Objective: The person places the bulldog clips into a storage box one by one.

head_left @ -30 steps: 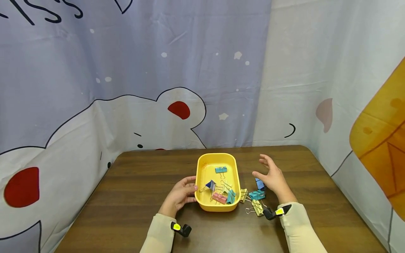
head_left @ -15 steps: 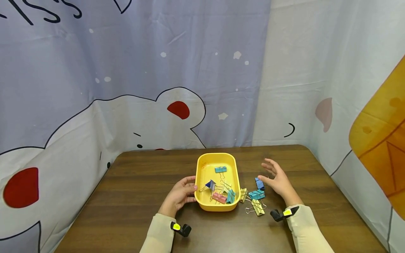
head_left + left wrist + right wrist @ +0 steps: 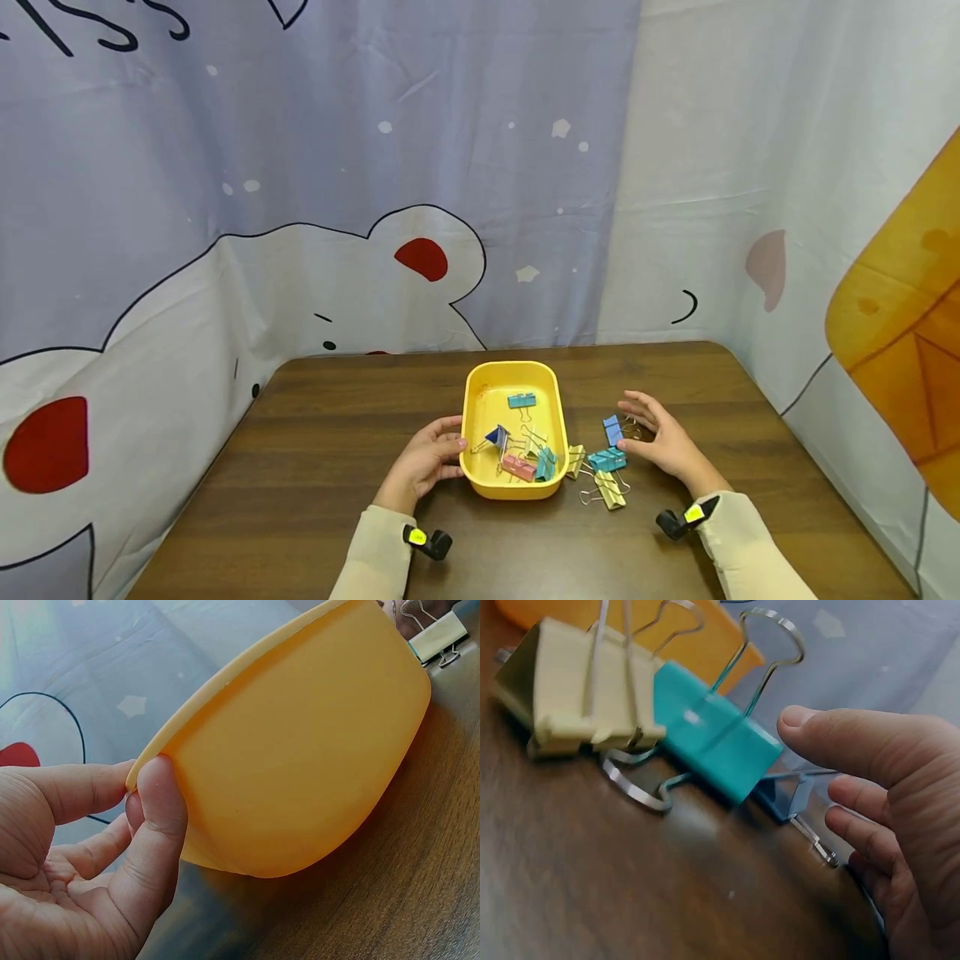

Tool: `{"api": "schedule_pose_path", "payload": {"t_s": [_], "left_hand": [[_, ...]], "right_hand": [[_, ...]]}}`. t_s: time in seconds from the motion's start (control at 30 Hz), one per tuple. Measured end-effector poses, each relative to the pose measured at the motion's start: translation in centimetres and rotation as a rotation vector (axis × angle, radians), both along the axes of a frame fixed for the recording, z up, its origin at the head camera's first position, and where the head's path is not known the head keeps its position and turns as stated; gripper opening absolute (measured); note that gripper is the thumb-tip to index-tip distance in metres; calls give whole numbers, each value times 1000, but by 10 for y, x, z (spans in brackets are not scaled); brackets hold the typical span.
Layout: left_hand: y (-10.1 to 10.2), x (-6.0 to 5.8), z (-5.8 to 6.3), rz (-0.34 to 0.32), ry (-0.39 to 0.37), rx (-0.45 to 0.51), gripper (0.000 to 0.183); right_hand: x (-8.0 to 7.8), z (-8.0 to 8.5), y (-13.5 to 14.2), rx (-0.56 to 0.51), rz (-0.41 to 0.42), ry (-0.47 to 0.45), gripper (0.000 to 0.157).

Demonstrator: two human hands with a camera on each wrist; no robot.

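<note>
My left hand (image 3: 420, 462) pinches the rim of a yellow plastic tray (image 3: 514, 492) at its left side; the left wrist view shows thumb and fingers (image 3: 160, 791) on the rim. Several binder clips lie inside, among them a pink one (image 3: 519, 467) and a teal one (image 3: 521, 401). To the right of the tray, my right hand (image 3: 671, 446) is spread around a blue binder clip (image 3: 612, 430), holding nothing. Its thumb (image 3: 840, 739) comes close to a teal binder clip (image 3: 712, 739) beside the blue one. Nearby lies a yellow binder clip (image 3: 610, 492).
Another yellow binder clip (image 3: 576, 461) lies right by the tray's right wall. Everything stands on a brown wooden table (image 3: 337, 517), with a printed curtain (image 3: 525, 208) behind its far edge. A small black camera is strapped to each wrist.
My right hand has come down and toward me, its fingers lowering beside the blue binder clip. The left hand and the tray have stayed put.
</note>
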State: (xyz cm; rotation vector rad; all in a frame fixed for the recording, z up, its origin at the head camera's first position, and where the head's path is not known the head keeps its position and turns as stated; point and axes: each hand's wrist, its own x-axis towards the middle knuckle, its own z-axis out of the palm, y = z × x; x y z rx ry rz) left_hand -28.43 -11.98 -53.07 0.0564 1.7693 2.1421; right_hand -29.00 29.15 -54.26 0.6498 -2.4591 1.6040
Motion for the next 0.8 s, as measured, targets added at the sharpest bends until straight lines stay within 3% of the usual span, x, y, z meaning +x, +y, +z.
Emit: {"api": "schedule_pose_path", "payload": {"t_s": [0.23, 0.8], "left_hand": [[0, 1, 2, -4, 1, 11, 52], [-1, 4, 5, -10, -4, 9, 53]], "right_hand": [[-10, -18, 7, 37, 6, 13, 78], [-11, -18, 2, 198, -41, 53, 79]]}}
